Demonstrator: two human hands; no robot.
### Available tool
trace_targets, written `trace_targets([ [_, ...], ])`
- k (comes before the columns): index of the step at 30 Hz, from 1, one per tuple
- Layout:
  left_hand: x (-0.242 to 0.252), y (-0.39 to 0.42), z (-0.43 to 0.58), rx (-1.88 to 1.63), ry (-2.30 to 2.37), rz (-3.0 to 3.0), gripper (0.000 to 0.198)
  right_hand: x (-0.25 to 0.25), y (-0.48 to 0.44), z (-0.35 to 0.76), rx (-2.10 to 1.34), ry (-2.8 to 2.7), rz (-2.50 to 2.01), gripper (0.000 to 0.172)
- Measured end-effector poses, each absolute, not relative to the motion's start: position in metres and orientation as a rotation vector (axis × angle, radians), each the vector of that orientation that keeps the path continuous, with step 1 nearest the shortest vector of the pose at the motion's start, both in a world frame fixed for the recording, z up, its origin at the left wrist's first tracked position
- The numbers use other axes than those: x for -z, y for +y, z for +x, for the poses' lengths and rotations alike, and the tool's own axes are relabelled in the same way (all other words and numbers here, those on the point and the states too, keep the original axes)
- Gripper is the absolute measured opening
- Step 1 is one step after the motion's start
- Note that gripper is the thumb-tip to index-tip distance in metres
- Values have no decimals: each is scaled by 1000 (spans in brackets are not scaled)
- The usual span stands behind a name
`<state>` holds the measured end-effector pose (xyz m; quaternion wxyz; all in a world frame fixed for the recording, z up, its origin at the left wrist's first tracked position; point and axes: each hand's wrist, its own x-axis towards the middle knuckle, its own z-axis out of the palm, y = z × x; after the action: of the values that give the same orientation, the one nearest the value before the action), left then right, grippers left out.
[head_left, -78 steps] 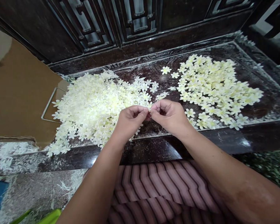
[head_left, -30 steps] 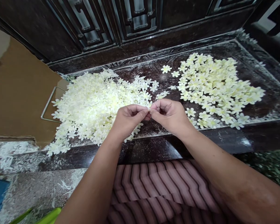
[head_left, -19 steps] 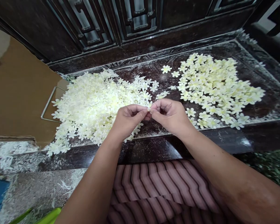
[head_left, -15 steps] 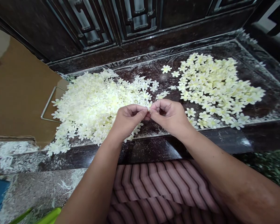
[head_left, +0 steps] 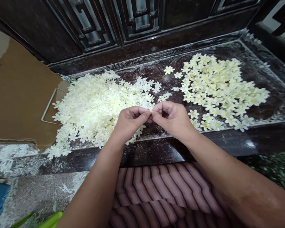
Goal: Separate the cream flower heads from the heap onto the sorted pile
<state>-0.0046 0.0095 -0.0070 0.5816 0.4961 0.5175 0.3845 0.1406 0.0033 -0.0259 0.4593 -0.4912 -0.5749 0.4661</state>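
My left hand [head_left: 132, 122] and my right hand [head_left: 172, 118] meet fingertip to fingertip above the dark wooden bench. Both are closed in a pinch on a small white flower [head_left: 151, 111], of which only a sliver shows between the fingers. Just left of and behind my left hand spreads a large heap of whitish artificial-looking flowers [head_left: 92, 104]. To the right of my right hand lies a looser, flatter pile of pale yellow flowers [head_left: 213, 84]. A few single flowers [head_left: 169, 70] lie between the two piles.
The carved bench seat [head_left: 154, 68] is dusted with white scraps, and its slatted back [head_left: 137, 19] rises behind. A cardboard sheet [head_left: 19, 85] and a bent metal handle [head_left: 47, 106] border the left heap. Dark green foliage [head_left: 275, 171] sits low at right.
Hardly anything differs. My hands keep the same pinch at the same spot, with only a slight shift of the fingertips. Both flower piles are unchanged.
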Motion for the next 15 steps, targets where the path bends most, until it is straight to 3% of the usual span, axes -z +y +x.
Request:
trace_targets([
  [15,8,10,-5,-890,1217,1178,12,25,3,141,-1174,-1403,-1208,7],
])
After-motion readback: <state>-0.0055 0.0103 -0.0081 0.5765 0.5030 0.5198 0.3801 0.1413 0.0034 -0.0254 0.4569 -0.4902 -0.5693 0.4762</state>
